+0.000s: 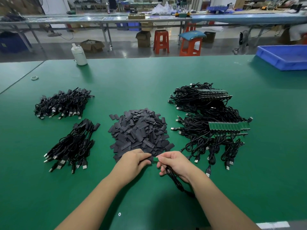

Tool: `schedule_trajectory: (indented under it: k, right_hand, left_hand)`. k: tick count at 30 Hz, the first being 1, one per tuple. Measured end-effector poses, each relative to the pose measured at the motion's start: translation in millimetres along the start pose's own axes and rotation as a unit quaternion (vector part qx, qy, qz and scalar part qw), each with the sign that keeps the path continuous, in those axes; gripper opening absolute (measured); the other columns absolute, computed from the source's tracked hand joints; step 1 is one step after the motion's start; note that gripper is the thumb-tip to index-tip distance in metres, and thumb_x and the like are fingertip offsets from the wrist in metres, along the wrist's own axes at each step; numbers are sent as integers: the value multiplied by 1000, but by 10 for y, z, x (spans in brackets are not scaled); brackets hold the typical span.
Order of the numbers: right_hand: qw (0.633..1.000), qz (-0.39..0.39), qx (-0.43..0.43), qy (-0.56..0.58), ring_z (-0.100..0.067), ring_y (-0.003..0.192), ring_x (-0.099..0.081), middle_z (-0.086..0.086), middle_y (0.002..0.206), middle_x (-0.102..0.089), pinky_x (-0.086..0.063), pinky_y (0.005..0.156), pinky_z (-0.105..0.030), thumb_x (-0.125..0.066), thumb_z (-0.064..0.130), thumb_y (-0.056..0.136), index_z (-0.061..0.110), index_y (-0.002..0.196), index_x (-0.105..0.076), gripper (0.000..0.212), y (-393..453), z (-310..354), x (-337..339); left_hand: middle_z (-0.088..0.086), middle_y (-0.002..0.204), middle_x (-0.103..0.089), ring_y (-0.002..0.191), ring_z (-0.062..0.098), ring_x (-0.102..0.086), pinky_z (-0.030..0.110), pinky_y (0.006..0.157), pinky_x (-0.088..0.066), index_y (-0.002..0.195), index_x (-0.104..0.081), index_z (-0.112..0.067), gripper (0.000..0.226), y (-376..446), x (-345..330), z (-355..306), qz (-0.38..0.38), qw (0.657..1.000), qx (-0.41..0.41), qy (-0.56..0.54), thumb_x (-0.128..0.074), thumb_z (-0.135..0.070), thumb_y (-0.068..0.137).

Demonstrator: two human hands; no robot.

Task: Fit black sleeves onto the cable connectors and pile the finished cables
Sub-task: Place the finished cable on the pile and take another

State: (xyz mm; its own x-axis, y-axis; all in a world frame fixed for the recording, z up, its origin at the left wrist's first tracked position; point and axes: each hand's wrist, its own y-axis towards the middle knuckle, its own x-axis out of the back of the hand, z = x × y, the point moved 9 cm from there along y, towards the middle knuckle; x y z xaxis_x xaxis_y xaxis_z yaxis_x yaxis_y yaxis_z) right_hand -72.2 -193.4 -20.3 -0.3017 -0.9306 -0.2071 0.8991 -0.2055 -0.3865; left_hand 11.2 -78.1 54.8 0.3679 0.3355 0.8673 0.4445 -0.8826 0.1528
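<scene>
My left hand [135, 159] pinches a black sleeve [150, 159] at the near edge of the heap of loose black sleeves [139, 131]. My right hand [174, 161] pinches a small green connector board [155, 159] whose tip meets the sleeve's mouth; its black cable [176, 181] loops under my right wrist. Bare cables with green boards lie in a pile [214, 128] to the right, with a second stack [201, 95] behind it. Two piles of sleeved cables lie on the left, one near [73, 146] and one farther back [63, 103].
The green table [149, 77] carries a white bottle [79, 54] at the far left, a small tape ring [34, 78] and a blue bin [285, 57] at the far right. Red stools and other benches stand beyond the table.
</scene>
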Motion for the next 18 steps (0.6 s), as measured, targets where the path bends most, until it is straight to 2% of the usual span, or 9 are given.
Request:
schedule_trajectory:
  k: [7, 14, 16, 18]
  right_hand:
    - [1000, 14, -8, -5, -16, 60, -62, -12, 80, -70, -58, 65, -36, -63, 12, 97, 1, 99, -69, 13, 25, -32, -35]
    - [999, 33, -8, -21, -16, 59, -64, -15, 86, -73, -60, 66, -37, -57, 15, 101, 1, 102, -66, 16, 18, -26, -74]
    - [999, 41, -8, -28, -15, 60, -63, -14, 87, -73, -60, 68, -37, -55, 19, 102, 4, 102, -67, 19, 6, -9, -108]
    - [999, 47, -14, -23, -15, 61, -63, -14, 88, -72, -60, 69, -36, -53, 23, 103, 4, 104, -66, 23, -5, 8, -138]
  left_hand:
    - [-5, 94, -65, 90, 13, -62, 20, 81, -44, 117, -71, -21, 29, 25, -1, -51, 3, 1000, -26, 6, -64, -36, 93]
    - [-5, 96, -67, 91, 12, -62, 25, 84, -48, 115, -71, -23, 26, 77, -107, -119, 19, 1000, -24, 1, -60, -35, 95]
    - [-6, 97, -69, 90, 8, -62, 23, 84, -47, 112, -72, -24, 24, 86, -94, -91, 29, 1000, -5, -10, -59, -34, 95]
    - [-16, 90, -71, 81, -6, -59, 14, 76, -43, 105, -74, -26, 19, 89, -63, -26, 36, 998, 35, -40, -60, -34, 95]
